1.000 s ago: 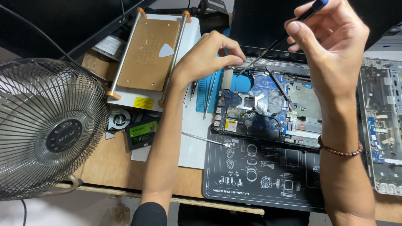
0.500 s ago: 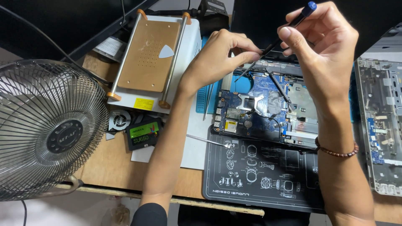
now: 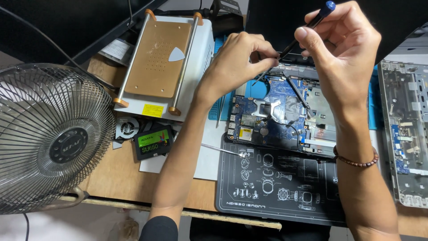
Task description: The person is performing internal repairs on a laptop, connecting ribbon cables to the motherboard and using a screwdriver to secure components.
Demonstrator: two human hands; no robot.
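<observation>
An opened laptop base with a blue circuit board (image 3: 276,114) lies on a black printed work mat (image 3: 276,187). My right hand (image 3: 341,49) grips a black screwdriver with a blue cap (image 3: 312,24), held slanted above the far edge of the board. My left hand (image 3: 238,60) pinches the screwdriver's thin shaft near its tip, just over the board's upper left corner. A beaded bracelet (image 3: 356,160) sits on my right wrist.
A metal desk fan (image 3: 49,138) stands at the left. A white heating plate with a copper top (image 3: 156,60) lies behind, a white pick on it. A small black drive (image 3: 154,143) and a little cooling fan (image 3: 127,127) lie beside it. A grey laptop cover (image 3: 408,129) is at right.
Both hands have drifted slightly to the left with the screwdriver, staying over the far edge of the board. My left fingers have closed more tightly on the shaft.
</observation>
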